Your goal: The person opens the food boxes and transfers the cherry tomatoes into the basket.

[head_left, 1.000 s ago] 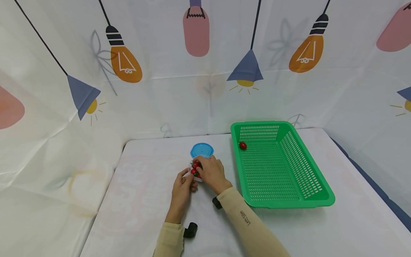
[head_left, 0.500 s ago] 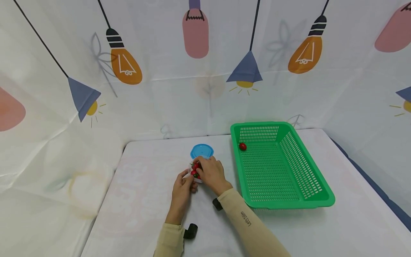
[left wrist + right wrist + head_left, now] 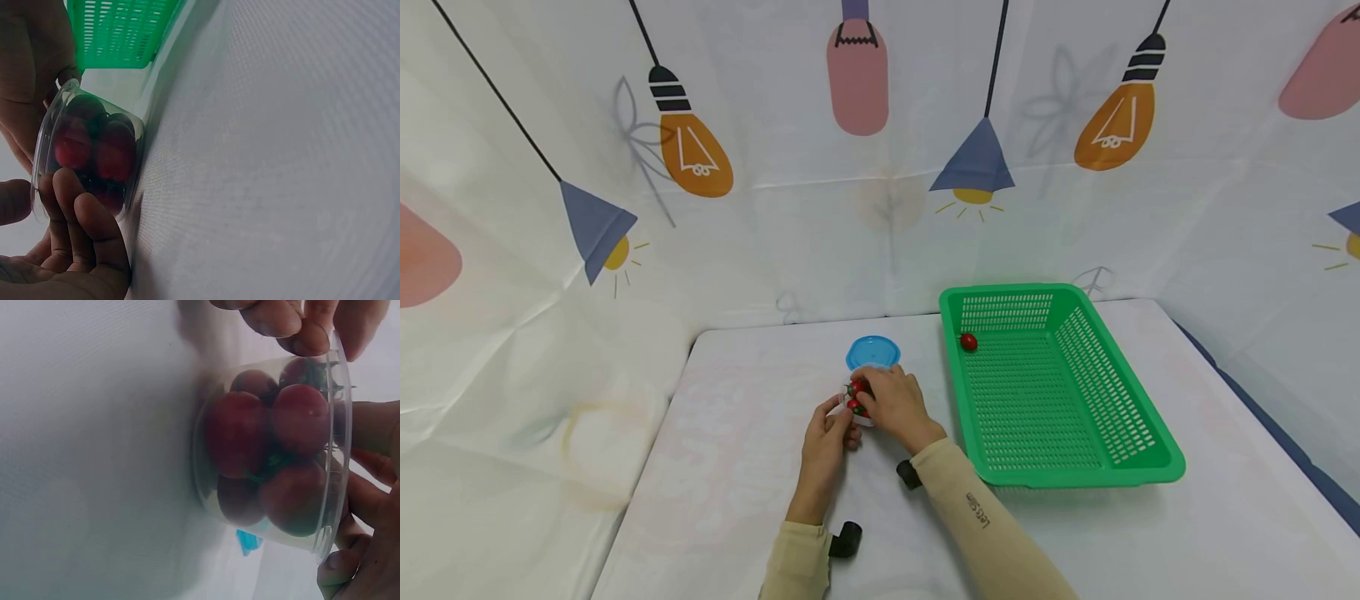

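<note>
A clear plastic tub [image 3: 294, 540] stands on the table with several red cherry tomatoes [image 3: 237, 437] inside, some with green stems. My left hand [image 3: 826, 437] holds the tub from its left side, thumb near the rim and the other fingers bent against the wall in the left wrist view. From the right, my right hand [image 3: 898, 404] reaches over the tub's top. Its thumb and forefinger are at a cherry tomato [image 3: 858, 387] in the opening, pinching it in the head view; the other fingers lie along the rim.
A round blue lid [image 3: 872, 352] lies just behind the tub. To the right stands a large green basket [image 3: 966, 417] with one cherry tomato [image 3: 968, 342] in its far left corner. The white-covered table [image 3: 722, 467] meets a printed cloth backdrop [image 3: 820, 242].
Hardly anything differs: both hands stay at the tub, and the head view shifts very slightly. The lid, basket and lone tomato keep their places.
</note>
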The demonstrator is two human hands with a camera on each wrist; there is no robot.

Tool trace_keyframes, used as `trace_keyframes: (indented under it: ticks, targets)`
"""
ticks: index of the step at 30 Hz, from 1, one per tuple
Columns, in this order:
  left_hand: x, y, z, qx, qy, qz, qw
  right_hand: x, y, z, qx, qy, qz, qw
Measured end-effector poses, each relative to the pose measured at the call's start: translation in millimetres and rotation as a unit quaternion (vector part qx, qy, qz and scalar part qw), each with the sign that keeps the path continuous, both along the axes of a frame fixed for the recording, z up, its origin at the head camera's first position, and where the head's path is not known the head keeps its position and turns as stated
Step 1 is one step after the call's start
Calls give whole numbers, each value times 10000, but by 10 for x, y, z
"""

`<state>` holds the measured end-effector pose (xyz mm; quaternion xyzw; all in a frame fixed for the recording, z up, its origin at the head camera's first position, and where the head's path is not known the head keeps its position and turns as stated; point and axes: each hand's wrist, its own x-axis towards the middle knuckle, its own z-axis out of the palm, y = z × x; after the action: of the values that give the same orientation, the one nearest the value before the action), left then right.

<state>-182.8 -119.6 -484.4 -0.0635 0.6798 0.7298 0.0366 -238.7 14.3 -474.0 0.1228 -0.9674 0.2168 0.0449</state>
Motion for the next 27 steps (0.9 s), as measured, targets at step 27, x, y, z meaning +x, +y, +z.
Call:
trace_keyframes:
  ticks: [27]
  targets:
    - [-131, -45, -282, -6, -43, 57, 10000, 12, 12, 92, 63, -473, 418, 9980]
